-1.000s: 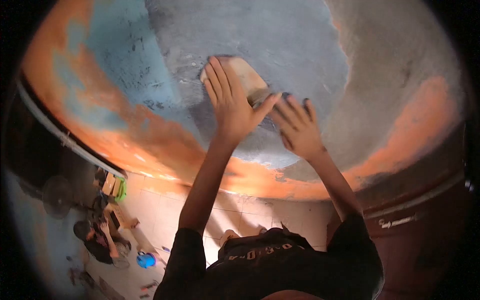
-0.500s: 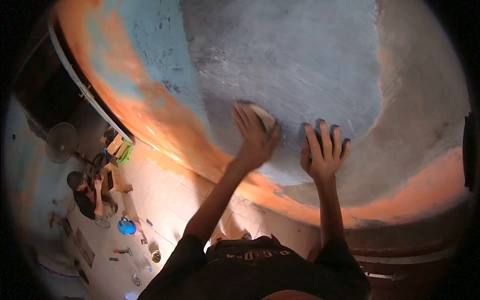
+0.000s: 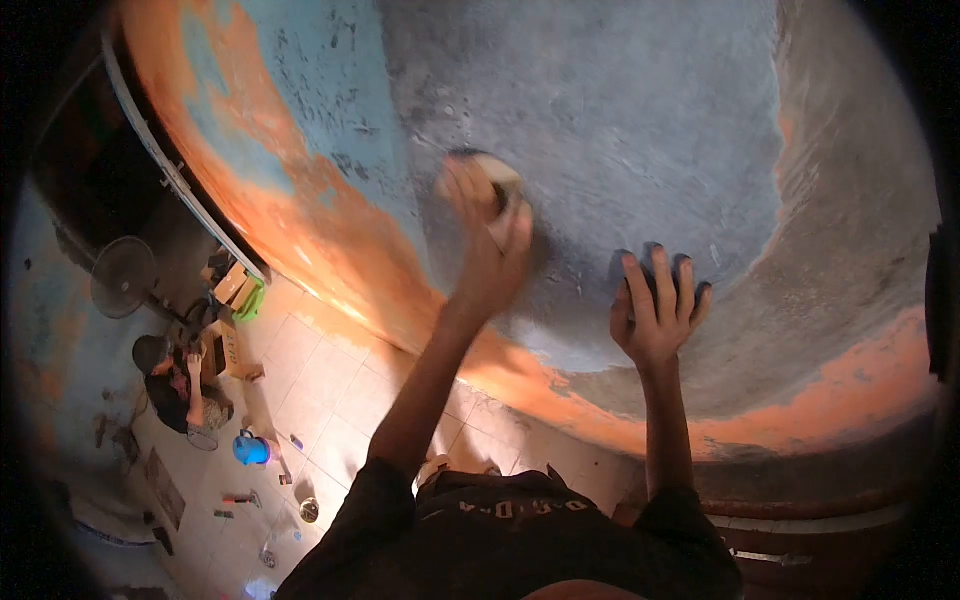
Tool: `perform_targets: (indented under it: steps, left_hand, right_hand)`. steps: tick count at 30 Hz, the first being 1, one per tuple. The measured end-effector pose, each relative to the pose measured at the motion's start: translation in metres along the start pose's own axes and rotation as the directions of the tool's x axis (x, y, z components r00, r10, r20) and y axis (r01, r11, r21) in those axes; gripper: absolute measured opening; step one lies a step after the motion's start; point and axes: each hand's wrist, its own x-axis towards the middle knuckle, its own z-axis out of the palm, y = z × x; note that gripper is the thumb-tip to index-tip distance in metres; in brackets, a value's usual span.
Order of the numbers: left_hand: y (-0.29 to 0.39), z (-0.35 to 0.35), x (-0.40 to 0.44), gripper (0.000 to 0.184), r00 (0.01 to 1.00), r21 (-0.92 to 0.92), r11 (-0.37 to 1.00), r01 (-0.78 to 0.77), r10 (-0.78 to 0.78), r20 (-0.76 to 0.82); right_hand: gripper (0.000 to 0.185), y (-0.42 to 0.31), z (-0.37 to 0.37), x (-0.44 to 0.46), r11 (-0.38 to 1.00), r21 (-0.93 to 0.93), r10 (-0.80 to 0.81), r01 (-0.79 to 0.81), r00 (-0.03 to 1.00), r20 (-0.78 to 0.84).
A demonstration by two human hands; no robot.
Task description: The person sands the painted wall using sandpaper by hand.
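Observation:
Against the grey patch of the wall (image 3: pixel 600 120), my left hand (image 3: pixel 485 225) holds a pale, rounded flat piece (image 3: pixel 498 175), its fingers over the left side and the thumb at the right. Motion blurs this hand, and the piece's lower part is covered by it. To the right, my right hand (image 3: pixel 657 312) lies on the grey surface with its fingers spread and nothing in it. Blue-green paint and an orange band border the grey patch.
At lower left another person (image 3: pixel 175 385) sits on the tiled floor (image 3: pixel 320 400) beside cardboard boxes (image 3: pixel 222 348). A blue jug (image 3: pixel 251 449), small tools and a round tin (image 3: pixel 310 510) lie nearby. A fan (image 3: pixel 125 277) stands at the left.
Over the last second the view has swung and my right hand has parted from my left, its fingers now spread on the wall. Since the middle frame, my left hand has moved up with the pale piece.

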Motion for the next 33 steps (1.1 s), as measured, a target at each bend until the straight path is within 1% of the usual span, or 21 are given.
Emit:
perform_targets:
  steps: [1,3,4,6,7,8,9,11,13,14,15,17,19,20,22,25,26,27,28,30,33]
  left_hand:
    - [0.004,-0.013,0.014,0.089,0.999,-0.097,0.994,0.049,-0.048,0.013]
    - [0.013,-0.016,0.016,0.087,0.984,-0.032,0.995,-0.093,0.087,-0.154]
    - [0.015,-0.011,0.011,0.086,0.959,0.025,0.987,-0.156,0.157,-0.236]
    - [-0.022,0.031,-0.038,0.081,0.965,0.348,0.912,-0.216,0.254,-0.067]
    - [-0.028,0.049,-0.061,0.076,0.980,0.199,0.965,-0.172,0.189,-0.067]
    - [-0.026,0.045,-0.076,0.075,0.990,0.221,0.965,-0.139,0.131,0.051]
    - [-0.027,0.036,-0.070,0.075,0.990,0.221,0.965,-0.140,0.132,0.054]
    - [-0.031,0.010,-0.050,0.075,0.978,0.163,0.964,-0.208,0.208,0.021]
    - [-0.046,-0.037,-0.011,0.074,0.952,0.460,0.842,-0.283,0.303,0.032]
    - [-0.048,-0.064,0.007,0.074,0.952,0.457,0.843,-0.284,0.305,0.030]
    - [-0.046,-0.092,0.025,0.073,0.969,0.250,0.944,-0.215,0.239,-0.066]
    - [-0.057,-0.116,0.039,0.072,0.978,0.024,0.988,-0.152,0.154,-0.143]
    - [-0.082,-0.112,0.029,0.070,0.961,0.302,0.929,-0.215,0.257,-0.104]
    - [-0.089,-0.107,0.017,0.070,0.961,0.302,0.929,-0.212,0.254,-0.108]
    - [-0.097,-0.103,-0.006,0.070,0.973,0.171,0.959,-0.226,0.229,0.007]
    - [-0.106,-0.135,0.001,0.070,0.981,0.234,0.953,-0.193,0.191,0.033]
    - [-0.112,-0.151,0.010,0.070,0.982,0.231,0.954,-0.190,0.187,0.035]
    - [-0.122,-0.171,0.028,0.070,0.974,0.222,0.954,-0.201,0.218,-0.056]
    - [-0.131,-0.189,0.043,0.070,0.958,0.217,0.953,-0.213,0.248,-0.147]
    - [-0.144,-0.223,0.064,0.070,0.963,0.214,0.959,-0.186,0.222,-0.156]
    - [-0.162,-0.220,0.057,0.072,0.985,0.243,0.963,-0.117,0.145,-0.097]
  right_hand:
    - [0.041,0.000,0.000,-0.001,1.000,0.000,0.002,-0.002,1.000,0.010]
    - [0.042,-0.004,0.001,-0.003,1.000,-0.003,0.004,-0.004,1.000,0.025]
    - [0.044,-0.007,0.001,-0.003,1.000,0.007,0.028,-0.028,0.998,0.053]
    - [0.046,-0.016,0.003,-0.004,0.999,0.009,0.048,-0.049,0.996,0.070]
    - [0.047,-0.022,0.004,-0.004,0.996,0.018,0.080,-0.082,0.992,0.100]
    - [0.048,-0.029,0.007,-0.005,0.993,0.029,0.113,-0.118,0.985,0.133]
    - [0.048,-0.035,0.009,-0.005,0.992,0.027,0.116,-0.120,0.984,0.134]
    - [0.050,-0.048,0.015,-0.002,0.991,0.051,0.118,-0.127,0.981,0.152]
    - [0.051,-0.063,0.023,0.001,0.989,0.049,0.128,-0.138,0.979,0.158]
    - [0.051,-0.072,0.029,0.003,0.987,0.047,0.141,-0.151,0.977,0.160]
    - [0.051,-0.083,0.036,0.006,0.988,0.045,0.141,-0.150,0.977,0.157]
    - [0.052,-0.107,0.051,0.016,0.986,0.021,0.158,-0.164,0.972,0.174]
    - [0.053,-0.131,0.065,0.030,0.987,0.042,0.142,-0.152,0.972,0.188]
    - [0.054,-0.145,0.072,0.038,0.988,0.065,0.124,-0.140,0.972,0.201]
    - [0.054,-0.172,0.089,0.052,0.990,0.065,0.110,-0.127,0.970,0.217]
    - [0.056,-0.208,0.111,0.062,0.991,0.063,0.102,-0.121,0.964,0.247]
    - [0.055,-0.221,0.117,0.065,0.985,0.058,0.138,-0.159,0.953,0.269]
    - [0.054,-0.230,0.123,0.066,0.979,0.054,0.175,-0.199,0.941,0.289]
    - [0.054,-0.238,0.128,0.064,0.978,0.054,0.176,-0.200,0.940,0.291]
    - [0.056,-0.254,0.136,0.060,0.970,0.033,0.218,-0.239,0.925,0.311]
    - [0.059,-0.272,0.147,0.049,0.967,-0.008,0.239,-0.253,0.902,0.359]
